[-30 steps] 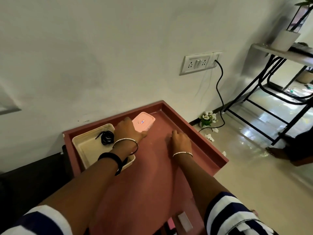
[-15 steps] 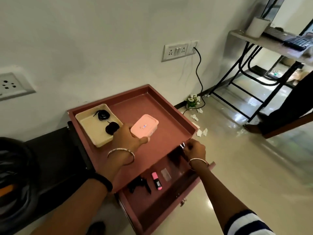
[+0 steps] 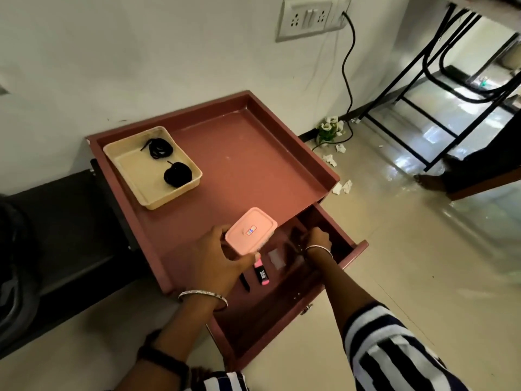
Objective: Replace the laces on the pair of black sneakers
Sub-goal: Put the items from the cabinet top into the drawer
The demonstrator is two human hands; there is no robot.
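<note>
Two coiled black laces (image 3: 160, 147) (image 3: 177, 174) lie in a cream tray (image 3: 132, 167) at the back left of the maroon cabinet top (image 3: 242, 162). My left hand (image 3: 211, 259) holds a pink lidded box (image 3: 251, 231) above the cabinet's front edge, over the open drawer (image 3: 253, 320). My right hand (image 3: 317, 239) is inside the drawer's far right corner, fingers curled next to a dark object I cannot make out. No sneakers are in view.
In the drawer lie a pink highlighter (image 3: 261, 273), a black pen-like item (image 3: 244, 282) and a clear plastic piece (image 3: 275, 258). A dark bench (image 3: 70, 221) stands left. Flowers (image 3: 329, 129), paper scraps (image 3: 342, 187), a cable (image 3: 348, 80) and a black metal frame (image 3: 423, 94) are right.
The drawer has come open. My left hand carried the pink box from the back of the top to its front edge. My right hand moved off the top and into the drawer.
</note>
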